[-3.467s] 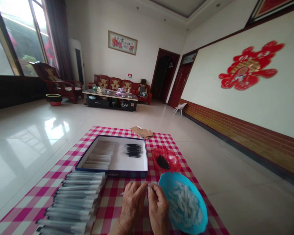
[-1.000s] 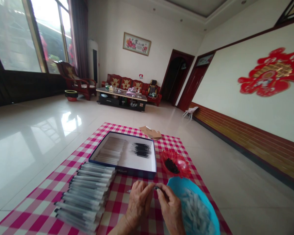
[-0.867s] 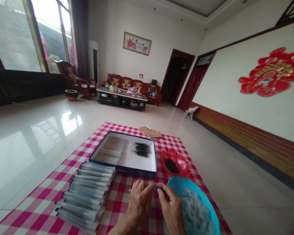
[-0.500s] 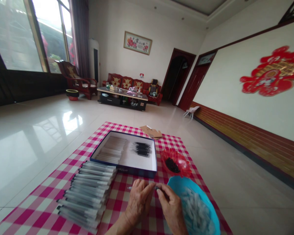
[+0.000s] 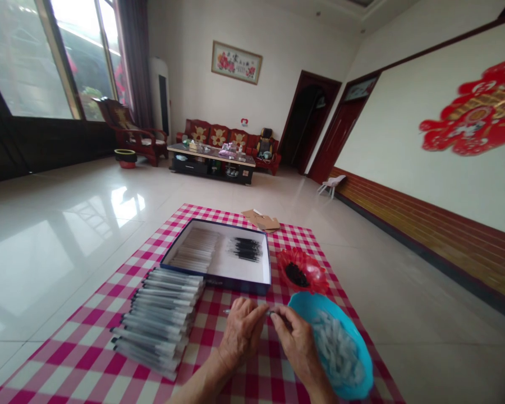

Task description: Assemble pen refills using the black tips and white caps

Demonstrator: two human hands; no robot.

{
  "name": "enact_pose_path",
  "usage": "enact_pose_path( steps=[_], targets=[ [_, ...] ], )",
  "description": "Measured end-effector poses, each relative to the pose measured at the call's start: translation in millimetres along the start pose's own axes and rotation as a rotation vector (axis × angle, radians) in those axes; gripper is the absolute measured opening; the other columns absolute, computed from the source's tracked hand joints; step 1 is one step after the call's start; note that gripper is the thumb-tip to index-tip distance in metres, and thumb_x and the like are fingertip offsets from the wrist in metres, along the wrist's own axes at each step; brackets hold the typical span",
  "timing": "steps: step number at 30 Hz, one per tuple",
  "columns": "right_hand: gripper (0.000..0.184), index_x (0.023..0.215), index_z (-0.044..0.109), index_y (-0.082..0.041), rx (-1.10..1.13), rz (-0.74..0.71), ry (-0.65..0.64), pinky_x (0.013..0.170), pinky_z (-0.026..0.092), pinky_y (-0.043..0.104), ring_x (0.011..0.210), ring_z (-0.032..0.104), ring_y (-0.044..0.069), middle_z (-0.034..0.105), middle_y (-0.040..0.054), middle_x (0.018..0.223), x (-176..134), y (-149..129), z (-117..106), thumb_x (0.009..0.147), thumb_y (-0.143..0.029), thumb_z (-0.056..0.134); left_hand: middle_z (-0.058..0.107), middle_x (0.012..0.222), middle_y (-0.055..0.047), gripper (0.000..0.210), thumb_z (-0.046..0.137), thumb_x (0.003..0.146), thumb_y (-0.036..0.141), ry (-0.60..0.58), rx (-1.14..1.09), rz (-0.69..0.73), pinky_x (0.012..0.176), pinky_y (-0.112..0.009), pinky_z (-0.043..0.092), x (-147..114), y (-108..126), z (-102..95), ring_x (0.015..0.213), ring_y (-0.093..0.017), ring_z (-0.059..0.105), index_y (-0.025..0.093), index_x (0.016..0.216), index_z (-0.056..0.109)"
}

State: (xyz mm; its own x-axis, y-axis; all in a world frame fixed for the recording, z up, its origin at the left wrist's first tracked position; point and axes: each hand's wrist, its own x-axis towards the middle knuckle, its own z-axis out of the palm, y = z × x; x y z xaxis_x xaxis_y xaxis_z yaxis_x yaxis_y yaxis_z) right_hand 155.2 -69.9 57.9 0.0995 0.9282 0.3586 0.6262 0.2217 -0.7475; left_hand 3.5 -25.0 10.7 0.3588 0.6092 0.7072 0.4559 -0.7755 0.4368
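Observation:
My left hand (image 5: 242,328) is closed around a thin clear pen (image 5: 226,311), whose end pokes out to the left. Pinched at the dark right end of the same pen are the fingers of my right hand (image 5: 297,342). Most of the pen is hidden by my fingers. To the left lies a row of assembled-looking pens (image 5: 157,320) with dark ends. Beyond my hands is a shallow box (image 5: 227,287) with clear tubes (image 5: 196,249) and slim black pieces (image 5: 247,248). A blue bowl (image 5: 364,342) of whitish translucent caps (image 5: 339,348) stands beside my right hand.
A red petal-edged bowl (image 5: 315,272) with small black parts (image 5: 295,274) stands behind the blue one. Flat cardboard (image 5: 263,221) lies at the far edge of the checked tablecloth (image 5: 210,336). Farther off are a coffee table (image 5: 210,160), a sofa and a small chair (image 5: 331,184).
The view has shifted slightly, so the table things sit a little higher. Both hands keep their hold on the pen, with little visible movement.

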Motion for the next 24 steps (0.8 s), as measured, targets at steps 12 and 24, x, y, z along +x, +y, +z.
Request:
enact_pose_path(
  steps=[12, 24],
  targets=[
    [0.034, 0.075, 0.059, -0.021, -0.213, -0.043, 0.103, 0.062, 0.046, 0.026, 0.063, 0.060, 0.016, 0.066, 0.0046, 0.070, -2.5, -2.9, 14.4, 0.095, -0.036, 0.037, 0.055, 0.075, -0.005, 0.029, 0.038, 0.093, 0.016, 0.014, -0.008, -0.018, 0.065, -0.032, 0.037, -1.3, 0.3, 2.1, 0.070, -0.019, 0.049, 0.019, 0.110, 0.062],
    [0.028, 0.073, 0.058, -0.022, -0.184, -0.121, 0.083, 0.062, 0.046, 0.026, 0.064, 0.059, 0.017, 0.063, 0.0030, 0.069, -4.2, 1.5, 11.7, 0.093, -0.032, 0.040, 0.056, 0.077, -0.005, 0.028, 0.041, 0.091, 0.015, -0.011, -0.005, 0.003, 0.067, -0.033, 0.037, -0.6, 3.8, -1.8, 0.070, -0.019, 0.049, 0.020, 0.110, 0.061]
  ],
)
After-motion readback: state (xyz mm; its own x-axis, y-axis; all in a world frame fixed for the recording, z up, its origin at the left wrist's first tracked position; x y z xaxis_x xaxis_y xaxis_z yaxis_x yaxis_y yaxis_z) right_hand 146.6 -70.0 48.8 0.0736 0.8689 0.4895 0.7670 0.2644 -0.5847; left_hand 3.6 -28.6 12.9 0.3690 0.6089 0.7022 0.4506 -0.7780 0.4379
